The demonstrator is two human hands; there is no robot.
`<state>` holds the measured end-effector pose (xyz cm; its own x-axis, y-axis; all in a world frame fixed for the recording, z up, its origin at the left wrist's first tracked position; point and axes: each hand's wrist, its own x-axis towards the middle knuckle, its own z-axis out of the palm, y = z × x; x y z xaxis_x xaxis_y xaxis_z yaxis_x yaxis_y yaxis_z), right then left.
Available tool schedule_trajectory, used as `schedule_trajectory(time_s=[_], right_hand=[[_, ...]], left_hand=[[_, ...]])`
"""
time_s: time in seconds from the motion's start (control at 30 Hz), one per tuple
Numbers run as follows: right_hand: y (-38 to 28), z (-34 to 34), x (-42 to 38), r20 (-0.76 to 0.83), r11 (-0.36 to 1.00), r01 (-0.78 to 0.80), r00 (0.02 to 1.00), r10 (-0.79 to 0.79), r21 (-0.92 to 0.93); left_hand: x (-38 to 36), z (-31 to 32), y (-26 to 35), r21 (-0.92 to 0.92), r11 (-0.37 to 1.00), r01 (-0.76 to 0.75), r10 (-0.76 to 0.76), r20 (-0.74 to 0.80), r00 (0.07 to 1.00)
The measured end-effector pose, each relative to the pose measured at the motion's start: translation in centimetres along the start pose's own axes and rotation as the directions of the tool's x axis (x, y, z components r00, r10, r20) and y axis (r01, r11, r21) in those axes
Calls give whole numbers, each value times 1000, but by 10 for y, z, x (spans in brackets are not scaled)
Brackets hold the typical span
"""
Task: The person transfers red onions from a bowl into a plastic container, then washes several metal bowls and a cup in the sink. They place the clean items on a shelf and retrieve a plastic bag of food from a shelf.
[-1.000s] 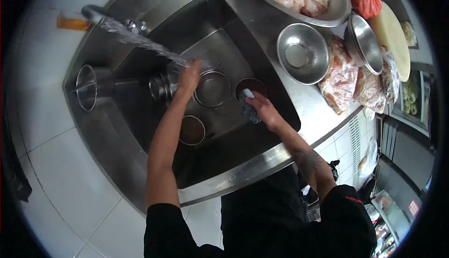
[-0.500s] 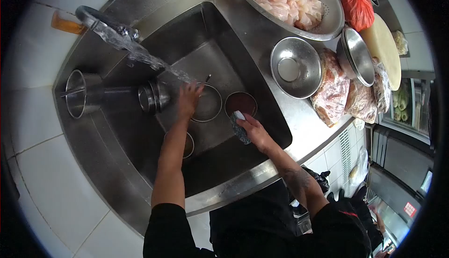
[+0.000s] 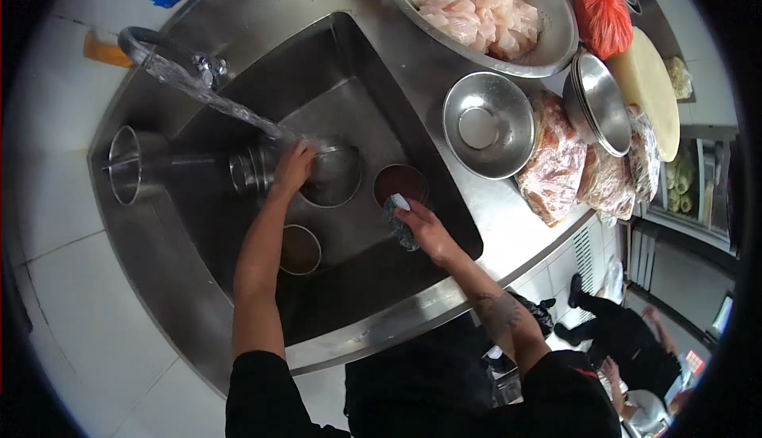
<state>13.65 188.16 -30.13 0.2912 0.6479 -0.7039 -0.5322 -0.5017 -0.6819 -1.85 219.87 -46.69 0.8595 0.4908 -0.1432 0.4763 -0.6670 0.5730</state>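
Under the running water, my left hand (image 3: 294,168) is closed on the rim of a round metal bowl (image 3: 337,182) in the sink (image 3: 361,113). The stream partly blurs its fingertips. A grey-green scouring pad (image 3: 402,228) with a white part at its top is gripped in my right hand (image 3: 427,230). Just beyond that pad lies a round container with a reddish inside (image 3: 402,182). Another round metal container (image 3: 301,250) sits near my left forearm, and a stack of small metal cups (image 3: 248,172) lies on its side left of my left hand.
Water pours from the faucet (image 3: 147,48) at upper left. On the counter are a colander of raw meat (image 3: 476,9), a steel bowl (image 3: 488,124), wrapped meat (image 3: 553,164), stacked bowls (image 3: 603,105) and a red bag (image 3: 603,13). A person in dark clothes (image 3: 627,335) is at lower right.
My left hand has moved left and its spread fingers have curled at the bowl's rim. That bowl has shifted slightly left. My right hand still holds the scouring pad. The other person shows more fully.
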Motion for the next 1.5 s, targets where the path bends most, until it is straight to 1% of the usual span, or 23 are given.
schedule_trajectory(time_s=[0.07, 0.17, 0.43, 0.5, 0.57, 0.6, 0.67, 0.73, 0.77, 0.8, 0.83, 0.9, 1.0, 1.03, 1.1, 1.13, 1.17, 1.23, 1.27, 1.3, 1.33, 1.4, 1.5], right_hand=[[-7, 4, 3, -6, 999, -2, 1000, 2, -45], [-13, 12, 4, -2, 994, 31, 1000, -31, -101], [-10, 29, 10, 5, 988, 41, 999, -41, -151], [-6, 37, 35, -75, 983, 81, 993, -94, -167], [-22, 52, 83, 14, 981, 188, 982, -188, -38], [-45, 69, 101, -58, 968, 249, 967, -247, 27], [-84, 102, 141, -293, 949, 314, 905, -309, -33], [-60, 128, 212, -459, 910, 383, 787, -411, -158], [-67, 145, 198, -249, 802, 352, 823, -511, -483], [-77, 140, 185, 265, 572, 640, 752, -604, -513], [-46, 137, 233, 533, 466, 609, 791, -299, -642], [-69, 122, 200, 785, -267, 742, 544, -295, -614], [-103, 101, 203, 986, -737, 656, 88, -145, -166], [-96, 98, 209, 962, -748, 609, 123, -242, -266], [-70, 118, 195, 596, -452, 387, 509, -621, -803], [-55, 129, 186, 317, -241, 207, 626, -712, -948], [-68, 151, 156, -47, 188, 82, 802, -596, -979], [-12, 146, 178, 150, 720, 546, 829, -539, -428], [14, 148, 181, 238, 838, 545, 810, -537, 36], [-7, 148, 144, 96, 814, 577, 816, -570, -69], [-36, 140, 103, -49, 787, 591, 794, -607, -177], [-33, 120, 90, -311, 668, 646, 591, -744, -369], [-33, 125, 106, -375, 727, 570, 624, -686, -383]], left_hand=[[-5, -20, 7, 348, 925, -155, 230, -184, 956], [-2, -43, 23, 391, 884, -255, 408, -380, 830], [-2, -79, 78, 401, 884, -241, 407, -406, 818], [1, -79, 88, 276, 959, -58, 179, -439, 880], [13, -67, 76, -63, 957, 283, -285, -372, 883], [20, -64, 71, -405, 877, 259, -409, -345, 845], [33, -63, 70, -903, 417, 103, -583, -179, 792], [33, -85, 100, -936, 332, 116, -618, -123, 776], [37, -90, 99, -957, 264, 119, -652, -86, 753], [38, -92, 98, -973, 188, 131, -678, -32, 734], [27, -103, 80, -984, 113, 136, -642, 32, 766], [3, -130, 75, -971, 95, 220, -603, 119, 789], [-4, -106, 57, -927, 155, 343, -426, 250, 869], [1, -96, 47, -937, 135, 323, -423, 240, 874], [8, -112, 89, -957, 116, 265, -634, 134, 762], [18, -104, 87, -960, 214, 182, -583, 23, 812], [27, -88, 76, -947, 305, 99, -536, -85, 840], [28, -66, 40, -868, 495, -44, -405, -276, 872], [18, -63, 18, -799, 593, -101, -307, -340, 889], [16, -56, 23, -939, 328, -105, -605, -294, 740], [11, -66, 44, -916, 291, -276, -684, -401, 609], [-8, -81, 83, -939, 195, -282, -831, -311, 461], [-21, -50, 129, -995, 51, -89, -934, -79, 349]])
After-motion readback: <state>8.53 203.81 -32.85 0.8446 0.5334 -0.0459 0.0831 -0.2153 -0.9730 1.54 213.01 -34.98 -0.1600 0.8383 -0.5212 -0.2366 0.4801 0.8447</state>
